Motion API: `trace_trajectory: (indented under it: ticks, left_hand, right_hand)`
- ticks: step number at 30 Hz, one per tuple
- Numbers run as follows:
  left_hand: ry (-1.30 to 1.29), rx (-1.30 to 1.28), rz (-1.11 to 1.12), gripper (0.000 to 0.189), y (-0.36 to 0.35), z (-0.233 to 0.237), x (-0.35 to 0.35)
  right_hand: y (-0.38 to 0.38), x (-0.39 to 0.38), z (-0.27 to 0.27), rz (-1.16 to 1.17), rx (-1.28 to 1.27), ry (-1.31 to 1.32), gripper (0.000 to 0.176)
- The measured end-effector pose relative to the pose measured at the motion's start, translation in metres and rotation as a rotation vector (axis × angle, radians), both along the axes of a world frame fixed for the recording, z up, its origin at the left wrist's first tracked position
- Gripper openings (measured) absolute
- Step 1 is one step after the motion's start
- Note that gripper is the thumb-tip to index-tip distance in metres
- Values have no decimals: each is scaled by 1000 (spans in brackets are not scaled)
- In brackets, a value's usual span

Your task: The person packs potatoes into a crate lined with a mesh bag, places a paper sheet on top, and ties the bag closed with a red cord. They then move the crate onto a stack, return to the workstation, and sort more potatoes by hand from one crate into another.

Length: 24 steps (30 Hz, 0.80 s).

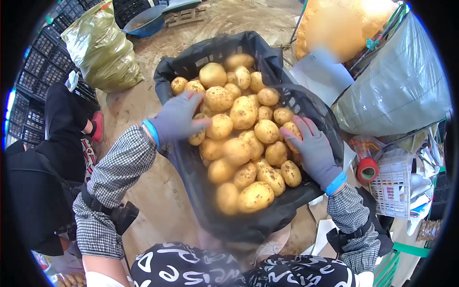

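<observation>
A crate [189,191] lined with black plastic is heaped with yellow, soil-flecked potatoes [244,112]. My left hand [178,118], in a grey glove with a blue band at the wrist, is over the left side of the heap, thumb and fingers apart. Nothing shows in its grasp. On the right side, my right hand [313,152] wears a matching glove. Its spread thumb and fingers rest at a potato [289,129] near the crate's right wall; no firm grip is visible. Potatoes nearest me look blurred.
A yellowish full sack [103,50] and a blue basin [146,24] stand beyond the crate. Black crates [40,79] are stacked at left, near a seated person's leg [67,119]. At right are a grey plastic bag [397,81], red tape [367,170] and a white basket [389,189].
</observation>
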<state>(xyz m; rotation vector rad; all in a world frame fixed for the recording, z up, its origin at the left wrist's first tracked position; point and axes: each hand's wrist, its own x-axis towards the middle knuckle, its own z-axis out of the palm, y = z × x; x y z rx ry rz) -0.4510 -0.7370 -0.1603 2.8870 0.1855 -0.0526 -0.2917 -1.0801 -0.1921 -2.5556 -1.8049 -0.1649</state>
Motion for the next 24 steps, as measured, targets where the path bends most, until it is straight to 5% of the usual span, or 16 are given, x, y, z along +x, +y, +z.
trace_trajectory:
  ticks: [3, 6, 8, 10, 13, 16, 20, 22, 24]
  left_hand:
    - [-108, 35, 70, 67, -5, -17, 15]
    - [-193, 73, -7, 67, -15, -30, 40]
    - [-238, 105, -61, 69, -21, -27, 65]
    - [-167, 251, 78, 72, -18, -30, 92]
    - [-246, 322, 128, 73, -8, -79, 100]
    - [-310, 240, 25, 76, 3, -84, 103]
    - [-225, 214, 64, 69, -5, -45, 132]
    - [-350, 36, -22, 64, -3, -62, 158]
    - [-82, 50, 79, 61, -18, -66, 172]
  right_hand:
    - [-1, -4, 3, -5, -2, 52, 71]
    - [-12, 4, 16, 67, 312, 425, 64]
    - [-25, 2, 40, -226, 587, 656, 47]
    - [-49, 7, 40, -400, 782, 616, 43]
    - [-74, -3, 47, -592, 802, 807, 41]
    - [-56, -23, 47, -502, 640, 818, 41]
    - [-9, -15, 19, -286, 171, 346, 59]
    - [17, -12, 10, -364, -6, 365, 66]
    - [31, -3, 11, -377, -40, 469, 70]
